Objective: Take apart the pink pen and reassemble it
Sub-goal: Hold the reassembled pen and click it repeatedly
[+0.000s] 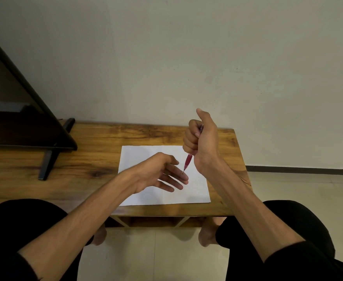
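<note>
My right hand [202,138] grips the pink pen [188,161] in a fist above the table, thumb sticking up, the pen pointing down and to the left. Its thin dark tip ends right at the fingers of my left hand [162,172]; whether it touches them I cannot tell. My left hand lies flat with straight, spread fingers over a white sheet of paper [146,155], palm turned toward the pen. The pen's upper end is hidden inside my right fist, apart from a small bit by the thumb.
The paper lies on a low wooden table [97,159] against a pale wall. A dark flat screen on black feet [20,126] stands at the table's left end. My knees and bare feet are under the front edge, on a tiled floor.
</note>
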